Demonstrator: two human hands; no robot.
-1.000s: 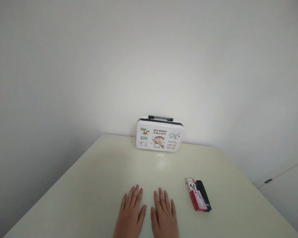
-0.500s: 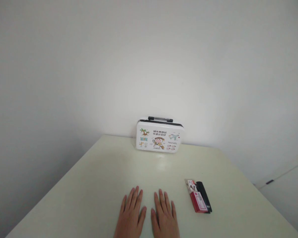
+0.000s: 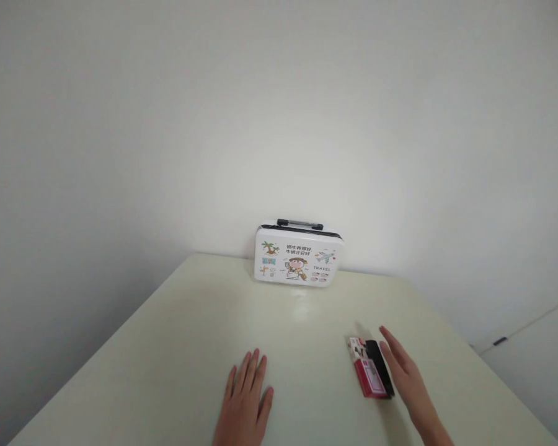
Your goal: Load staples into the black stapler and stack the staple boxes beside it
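Note:
My left hand (image 3: 244, 402) lies flat on the pale table (image 3: 177, 347), palm down, fingers apart, holding nothing. My right hand (image 3: 407, 378) is out to the right, fingers stretched and apart, right beside a red-and-white packet (image 3: 365, 373) and a black oblong object (image 3: 380, 368) lying side by side. The hand's edge is at the black object's right side; I cannot tell if it touches. A small white suitcase-shaped case (image 3: 298, 259) with cartoon prints and a black handle stands upright at the table's far edge against the wall.
A plain white wall (image 3: 279, 124) rises behind the table. A white cabinet front (image 3: 534, 365) with a small dark handle is at the right, beyond the table's right edge.
My right hand has left its place beside the left hand and moved right to the packet and black object. The left hand has stayed put.

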